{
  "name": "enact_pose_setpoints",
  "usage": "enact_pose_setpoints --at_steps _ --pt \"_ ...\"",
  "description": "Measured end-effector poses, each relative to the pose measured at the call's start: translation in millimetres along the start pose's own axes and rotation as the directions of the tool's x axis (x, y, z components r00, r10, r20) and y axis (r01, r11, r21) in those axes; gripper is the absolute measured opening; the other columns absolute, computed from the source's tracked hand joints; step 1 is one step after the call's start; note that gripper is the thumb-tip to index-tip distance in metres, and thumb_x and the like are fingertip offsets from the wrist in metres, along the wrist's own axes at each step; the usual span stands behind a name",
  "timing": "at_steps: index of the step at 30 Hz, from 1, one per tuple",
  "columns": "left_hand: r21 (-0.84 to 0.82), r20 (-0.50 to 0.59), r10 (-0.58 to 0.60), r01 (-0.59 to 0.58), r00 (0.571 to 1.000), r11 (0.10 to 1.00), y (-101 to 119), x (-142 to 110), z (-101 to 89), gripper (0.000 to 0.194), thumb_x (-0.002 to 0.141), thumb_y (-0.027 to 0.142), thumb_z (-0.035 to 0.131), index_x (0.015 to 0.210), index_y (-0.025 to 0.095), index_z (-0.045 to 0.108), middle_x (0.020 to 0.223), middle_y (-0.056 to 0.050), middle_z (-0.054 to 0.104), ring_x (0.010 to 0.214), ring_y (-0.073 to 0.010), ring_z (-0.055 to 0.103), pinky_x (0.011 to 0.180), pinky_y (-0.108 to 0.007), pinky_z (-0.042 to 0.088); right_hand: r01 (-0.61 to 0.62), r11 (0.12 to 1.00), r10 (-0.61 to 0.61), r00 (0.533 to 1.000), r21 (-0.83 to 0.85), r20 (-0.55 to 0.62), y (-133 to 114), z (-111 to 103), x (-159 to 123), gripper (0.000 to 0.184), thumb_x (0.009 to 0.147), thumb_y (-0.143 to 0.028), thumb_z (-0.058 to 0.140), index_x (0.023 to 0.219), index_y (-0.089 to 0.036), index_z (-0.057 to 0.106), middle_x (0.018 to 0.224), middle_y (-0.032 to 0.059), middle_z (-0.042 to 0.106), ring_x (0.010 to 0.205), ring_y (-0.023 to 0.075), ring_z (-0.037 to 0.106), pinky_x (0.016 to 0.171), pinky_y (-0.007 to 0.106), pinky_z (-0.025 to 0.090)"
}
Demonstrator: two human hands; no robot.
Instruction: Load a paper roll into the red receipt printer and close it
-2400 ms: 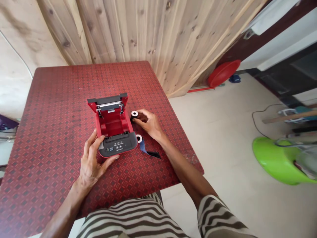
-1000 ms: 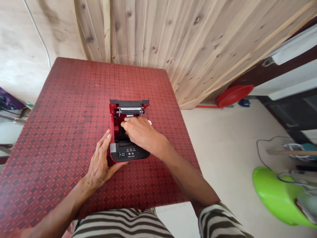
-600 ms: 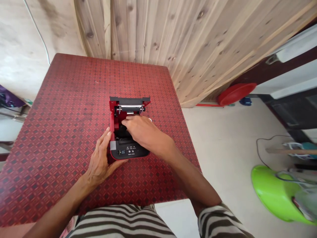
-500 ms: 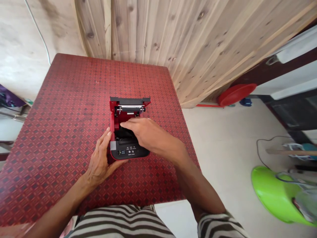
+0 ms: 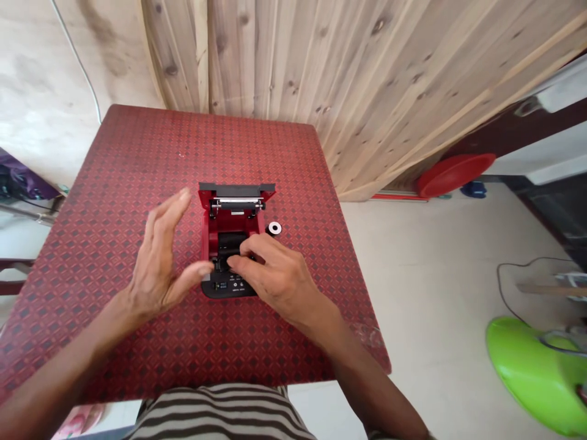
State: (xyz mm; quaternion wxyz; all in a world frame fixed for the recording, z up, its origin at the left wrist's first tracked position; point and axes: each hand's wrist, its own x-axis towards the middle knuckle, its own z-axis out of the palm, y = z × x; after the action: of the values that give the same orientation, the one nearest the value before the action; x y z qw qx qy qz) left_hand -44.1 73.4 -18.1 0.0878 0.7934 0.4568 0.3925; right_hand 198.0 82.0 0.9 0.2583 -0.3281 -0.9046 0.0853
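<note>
The small boxy printer of red and black plastic [image 5: 238,222] stands on the red patterned surface [image 5: 151,177]. Probably it is light and stiff, somewhat slippery; its raised lid may be fragile, so the lower side walls seem the better place to hold. Its inside is deep red, and a black cylindrical roll [image 5: 230,240] lies there. The left hand [image 5: 158,256] is spread apart beside it; the right hand [image 5: 277,272] curls over its front, but whether it grips, I cannot tell.

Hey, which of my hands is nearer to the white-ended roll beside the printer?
Your right hand: it is just nearside of the white-ended roll, its fingers over the printer. Your left hand is farther away, across the printer.
</note>
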Motion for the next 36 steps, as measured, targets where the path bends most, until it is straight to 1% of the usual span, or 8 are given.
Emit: enact_pose_setpoints --at_steps 3,6,9,15,19,29,33,36 --pt "0.037 0.012 0.072 -0.072 0.997 0.997 -10.2 40.5 5.1 0.077 0.104 0.059 0.046 0.166 0.022 0.019 0.166 -0.016 0.037 0.155 -0.0339 0.036 0.124 -0.055 0.038 0.035 0.995 -0.044 0.995 -0.097 -0.086 -6.2 4.4 -8.5 0.028 0.107 -0.012 0.049 0.101 -0.016 0.077 0.090 0.0049 0.069 0.082 0.0160 0.058 0.073 0.027 0.049" --pt "-0.001 0.056 0.047 -0.047 0.997 0.999 -10.9 53.6 7.9 0.073 0.106 0.059 0.040 0.165 0.020 0.022 0.152 -0.017 0.054 0.137 -0.0299 0.056 0.119 -0.053 0.044 0.061 0.988 -0.076 0.991 -0.142 -0.107 -10.9 5.1 -17.1 0.024 0.106 -0.011 0.052 0.111 -0.011 0.076 0.097 0.0079 0.074 0.083 0.0183 0.058 0.075 0.031 0.052" --pt "-0.018 0.117 0.040 -0.038 0.992 0.999 -1.6 35.5 3.8 0.075 0.105 0.059 0.043 0.166 0.021 0.020 0.139 -0.014 0.064 0.126 -0.0273 0.063 0.112 -0.048 0.051 0.046 0.976 -0.069 0.993 -0.212 -0.099 -14.9 3.5 -26.9 0.022 0.103 -0.013 0.060 0.120 -0.009 0.073 0.108 0.0099 0.077 0.084 0.0200 0.058 0.073 0.033 0.053" --pt "0.087 0.232 0.269 -0.296 0.935 0.951 11.4 -18.8 9.7 0.094 0.088 0.072 0.066 0.155 0.010 0.043 0.142 -0.023 0.058 0.140 -0.0385 0.054 0.120 -0.057 0.045 0.032 0.974 -0.060 0.991 -0.225 -0.117 -19.3 6.1 -38.3 0.022 0.098 -0.015 0.068 0.118 -0.007 0.072 0.112 0.0109 0.079 0.084 0.0212 0.064 0.075 0.037 0.056" --pt "0.152 0.204 0.255 -0.288 0.945 0.945 10.9 -25.9 20.0 0.084 0.088 0.055 0.076 0.153 0.012 0.045 0.141 -0.022 0.060 0.140 -0.0365 0.055 0.119 -0.054 0.047 0.002 0.991 -0.024 0.986 -0.135 -0.166 -17.1 3.2 -39.3 0.027 0.098 -0.015 0.069 0.124 -0.008 0.069 0.112 0.0118 0.079 0.085 0.0200 0.067 0.078 0.035 0.059" --pt "0.141 0.169 0.218 -0.242 0.961 0.960 7.8 -25.7 22.8 0.078 0.084 0.046 0.083 0.150 0.022 0.049 0.137 -0.016 0.063 0.135 -0.0343 0.060 0.115 -0.055 0.051 -0.388 0.910 0.413 0.815 0.147 -0.405 66.4 -5.6 -64.5 0.015 0.102 -0.020 0.064 0.107 -0.021 0.077 0.096 0.0050 0.080 0.085 0.0175 0.075 0.078 0.032 0.061" --pt "0.137 0.143 0.204 -0.223 0.968 0.965 9.2 -31.9 29.6 0.082 0.083 0.046 0.082 0.152 0.020 0.047 0.140 -0.017 0.060 0.138 -0.0348 0.056 0.118 -0.056 0.048 -0.452 0.865 0.501 0.802 0.218 -0.326 44.6 -8.6 -71.1 0.015 0.101 -0.024 0.065 0.110 -0.020 0.077 0.095 0.0040 0.082 0.082 0.0162 0.077 0.074 0.028 0.060" --pt "0.166 -0.015 0.113 -0.109 0.994 0.980 14.6 -44.8 35.3 0.098 0.079 0.047 0.087 0.159 0.019 0.037 0.149 -0.021 0.050 0.145 -0.0371 0.049 0.118 -0.058 0.049 -0.461 0.825 0.545 0.801 0.327 -0.247 8.2 -2.8 -76.4 0.021 0.102 -0.025 0.064 0.120 -0.018 0.074 0.103 0.0056 0.083 0.088 0.0155 0.079 0.079 0.026 0.062"
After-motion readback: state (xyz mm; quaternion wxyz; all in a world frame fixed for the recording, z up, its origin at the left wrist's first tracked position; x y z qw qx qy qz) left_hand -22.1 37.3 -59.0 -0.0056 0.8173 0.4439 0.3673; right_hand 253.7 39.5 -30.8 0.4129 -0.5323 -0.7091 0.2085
